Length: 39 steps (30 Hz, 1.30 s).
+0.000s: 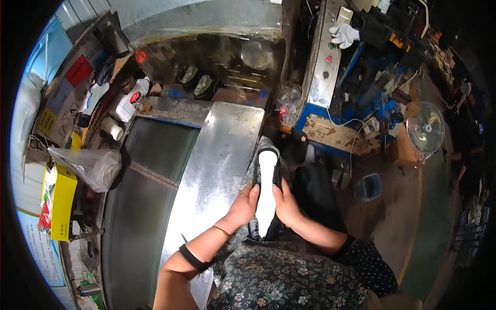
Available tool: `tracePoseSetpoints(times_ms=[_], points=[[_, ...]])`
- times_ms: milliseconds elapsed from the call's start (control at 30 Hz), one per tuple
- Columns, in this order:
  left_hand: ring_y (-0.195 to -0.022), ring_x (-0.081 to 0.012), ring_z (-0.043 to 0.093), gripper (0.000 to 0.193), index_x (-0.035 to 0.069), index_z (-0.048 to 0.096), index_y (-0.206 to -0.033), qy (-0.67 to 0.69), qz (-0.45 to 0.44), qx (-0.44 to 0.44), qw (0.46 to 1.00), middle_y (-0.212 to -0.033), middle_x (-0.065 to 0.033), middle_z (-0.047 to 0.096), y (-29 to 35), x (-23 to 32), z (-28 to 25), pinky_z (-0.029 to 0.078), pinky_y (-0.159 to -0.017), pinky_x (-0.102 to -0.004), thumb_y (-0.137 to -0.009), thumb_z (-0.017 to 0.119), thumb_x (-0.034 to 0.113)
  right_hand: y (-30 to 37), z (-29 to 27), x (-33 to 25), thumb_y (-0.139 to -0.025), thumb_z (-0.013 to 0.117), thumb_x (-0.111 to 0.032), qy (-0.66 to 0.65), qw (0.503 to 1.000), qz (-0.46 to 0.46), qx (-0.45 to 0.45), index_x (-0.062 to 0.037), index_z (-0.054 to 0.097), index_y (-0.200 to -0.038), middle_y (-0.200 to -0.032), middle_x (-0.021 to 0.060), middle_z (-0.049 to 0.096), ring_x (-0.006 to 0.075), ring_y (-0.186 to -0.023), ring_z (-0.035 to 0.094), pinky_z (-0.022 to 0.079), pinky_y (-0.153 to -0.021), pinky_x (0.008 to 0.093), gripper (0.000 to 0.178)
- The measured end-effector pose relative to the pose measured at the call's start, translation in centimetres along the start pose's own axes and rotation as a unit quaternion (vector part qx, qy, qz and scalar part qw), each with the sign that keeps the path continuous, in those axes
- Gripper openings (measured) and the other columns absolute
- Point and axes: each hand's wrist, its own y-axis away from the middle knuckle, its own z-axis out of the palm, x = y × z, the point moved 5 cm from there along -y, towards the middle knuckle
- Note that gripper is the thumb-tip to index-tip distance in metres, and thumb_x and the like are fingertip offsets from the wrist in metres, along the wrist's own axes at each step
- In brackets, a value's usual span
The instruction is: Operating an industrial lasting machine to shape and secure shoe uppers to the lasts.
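Note:
On my lap lies a dark shoe upper (253,225) with a long white sole-shaped piece (266,191) facing up along its middle. My left hand (244,204) grips its left side, the thumb pressed near the edge of the white piece. From the other side my right hand (288,204) holds it the same way, thumb opposite the left one. The fingers of both hands curl underneath and are mostly hidden. The shoe's narrow end points away from me, over my floral apron (279,276).
Left of me stands a bare metal plate (222,150) beside a dark conveyor belt (150,217). Two shoes (204,85) sit beyond the belt. A yellow box (64,201) and a plastic bag (95,168) are far left. On the right are blue machinery, a fan (425,129) and a plastic bin (368,187).

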Motion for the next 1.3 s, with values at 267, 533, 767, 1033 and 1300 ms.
tracePoseSetpoints(times_ms=[267,533,767,1033,1300], points=[[-0.111,-0.0315,0.061,0.059,-0.001,0.055,-0.127,0.604,-0.192,-0.011,0.773,-0.122,-0.0182,0.064,-1.4,-1.4,1.4,0.045,-0.102,-0.0402,-0.104,0.034,0.049,-0.7,-1.1,-3.5,-0.104,0.046,-0.034,-0.063,0.997,-0.034,-0.023,0.0029,0.032,-0.147,-0.122,0.0186,0.062,0.0262,-0.109,0.060,0.046,-0.096,0.0352,0.058],[-0.113,-0.0247,0.060,0.051,0.007,0.059,-0.127,0.738,-0.180,0.031,0.650,-0.122,-0.0102,0.064,-2.2,4.8,-3.1,0.044,-0.104,-0.0402,-0.104,0.037,0.047,-0.7,-2.1,-11.6,-0.094,0.066,-0.021,-0.152,0.962,0.016,-0.227,-0.0041,0.020,-0.155,-0.151,0.0135,0.036,0.0207,-0.137,0.037,0.033,-0.111,0.0341,0.078],[-0.111,-0.0143,0.056,0.045,0.002,0.049,-0.138,0.368,0.113,-0.046,0.922,-0.124,-0.0040,0.061,-3.0,7.5,-0.6,0.044,-0.096,-0.0268,-0.098,0.061,0.018,-4.3,-15.3,-12.9,-0.074,0.072,-0.003,-0.200,0.976,0.057,-0.072,-0.0019,0.037,-0.149,-0.145,0.0081,0.048,0.0172,-0.125,0.051,0.038,-0.105,0.0308,0.083],[-0.098,-0.0337,0.067,0.028,0.007,0.067,-0.115,-0.039,0.311,-0.018,0.950,-0.107,-0.0155,0.069,-1.3,2.2,3.6,0.054,-0.085,-0.0373,-0.093,0.063,0.023,-11.4,-43.3,-24.8,-0.059,0.084,-0.012,0.358,0.829,-0.238,0.359,-0.0075,0.054,-0.138,-0.137,0.0152,0.052,0.0328,-0.117,0.058,0.046,-0.100,0.0376,0.084],[-0.099,-0.0391,0.064,0.027,0.004,0.068,-0.110,-0.118,0.273,0.040,0.954,-0.110,-0.0208,0.067,-1.1,4.7,5.0,0.053,-0.087,-0.0440,-0.091,0.059,0.021,-16.8,-54.2,-25.7,-0.059,0.085,-0.025,0.427,0.814,-0.135,0.370,-0.0205,0.057,-0.137,-0.144,0.0240,0.046,0.0395,-0.121,0.056,0.047,-0.100,0.0412,0.083]])
